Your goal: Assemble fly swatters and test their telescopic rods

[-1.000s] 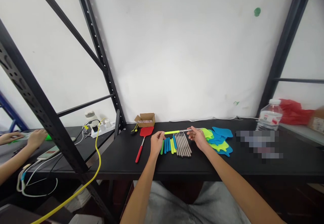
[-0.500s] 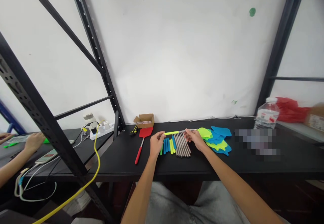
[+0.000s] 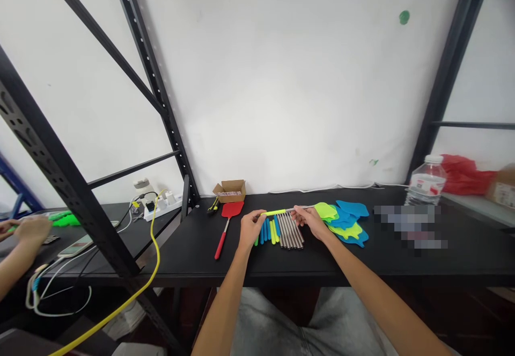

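Holding a yellow handle (image 3: 274,212) in the left hand (image 3: 251,230), pinched narrowly at its near end between thumb and fingers, tip covered by them. Gripping a metal rod (image 3: 293,209) in the right hand (image 3: 308,220), also narrowly, with part of the rod behind the fingers. Handle and rod held in one line, off the table (image 3: 193,254), meeting between the two hands; too small to make out how deep the fit. Past the right hand, rod end close to a yellow flat piece (image 3: 325,211); cannot tell whether touching.

Just below the grip, side by side: a green handle (image 3: 256,241), mostly hidden by the left hand, then blue handles (image 3: 265,231), short yellow handles (image 3: 274,231) and a row of loose rods (image 3: 290,232).

Just right of the right hand: an overlapping pile of blue flat pieces (image 3: 353,209) and yellow ones, lower layers covered and hard to count. Left of the left hand: a red paddle (image 3: 232,209), near an open box (image 3: 230,191) with contents unclear. Well right of the grip: a patch (image 3: 414,227) blurred into squares, beside a clear bottle (image 3: 427,181). Far left: another person's hand (image 3: 36,230), smeared, with forearm cut off by the edge.
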Tool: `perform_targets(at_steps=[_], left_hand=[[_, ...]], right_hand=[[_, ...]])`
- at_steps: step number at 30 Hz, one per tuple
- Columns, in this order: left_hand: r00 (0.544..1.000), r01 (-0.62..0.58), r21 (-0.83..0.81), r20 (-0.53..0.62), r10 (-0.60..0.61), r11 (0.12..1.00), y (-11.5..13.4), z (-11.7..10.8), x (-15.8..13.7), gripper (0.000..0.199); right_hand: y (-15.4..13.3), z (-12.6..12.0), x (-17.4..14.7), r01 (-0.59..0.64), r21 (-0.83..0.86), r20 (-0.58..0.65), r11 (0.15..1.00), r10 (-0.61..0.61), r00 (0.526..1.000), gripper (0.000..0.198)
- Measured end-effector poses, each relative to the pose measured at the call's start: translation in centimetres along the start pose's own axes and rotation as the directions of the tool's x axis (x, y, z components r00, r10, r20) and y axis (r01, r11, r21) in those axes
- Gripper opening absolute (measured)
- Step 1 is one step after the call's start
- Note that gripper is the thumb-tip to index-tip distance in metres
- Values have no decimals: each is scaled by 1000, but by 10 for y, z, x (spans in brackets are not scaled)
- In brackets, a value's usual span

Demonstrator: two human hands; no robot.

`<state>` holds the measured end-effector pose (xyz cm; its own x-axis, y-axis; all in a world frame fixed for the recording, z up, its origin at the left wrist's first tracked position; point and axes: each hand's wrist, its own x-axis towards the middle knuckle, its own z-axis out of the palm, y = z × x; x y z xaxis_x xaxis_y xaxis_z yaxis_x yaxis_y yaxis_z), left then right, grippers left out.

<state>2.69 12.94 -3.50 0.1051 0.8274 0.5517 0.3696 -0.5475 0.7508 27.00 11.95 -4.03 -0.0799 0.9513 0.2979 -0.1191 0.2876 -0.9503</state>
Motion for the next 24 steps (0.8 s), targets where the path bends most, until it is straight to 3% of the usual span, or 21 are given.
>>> perform_targets(at_steps=[6,10,15,17,19,22,24], left_hand=[[996,-92,22,10,92,996,1,-1,-1,29],[996,-91,31,1,91,995,5,-2,-2,28],[989,-139,110,58,134,984,11,2,-4,29],[991,-133,136,24,131,982,12,2,-4,29],[992,-95,139,-68,106,986,11,1,-3,30],[982,-43,120,-176,64,992,10,-2,-3,32],[979,-26,116,-199,49,993,9,-3,-3,32]], right_hand=[[0,-1,-1,-2,-24,29,1000,3,1000,48],[0,1,-2,26,-79,58,997,-22,998,49],[-11,11,-10,134,-320,98,938,-108,989,49],[-16,13,-14,199,-499,25,843,-216,976,46],[-20,13,-17,192,-709,-80,679,-347,934,37],[-22,9,-18,27,-919,-186,394,-493,850,28],[-20,5,-18,-119,-961,-236,249,-518,822,34]])
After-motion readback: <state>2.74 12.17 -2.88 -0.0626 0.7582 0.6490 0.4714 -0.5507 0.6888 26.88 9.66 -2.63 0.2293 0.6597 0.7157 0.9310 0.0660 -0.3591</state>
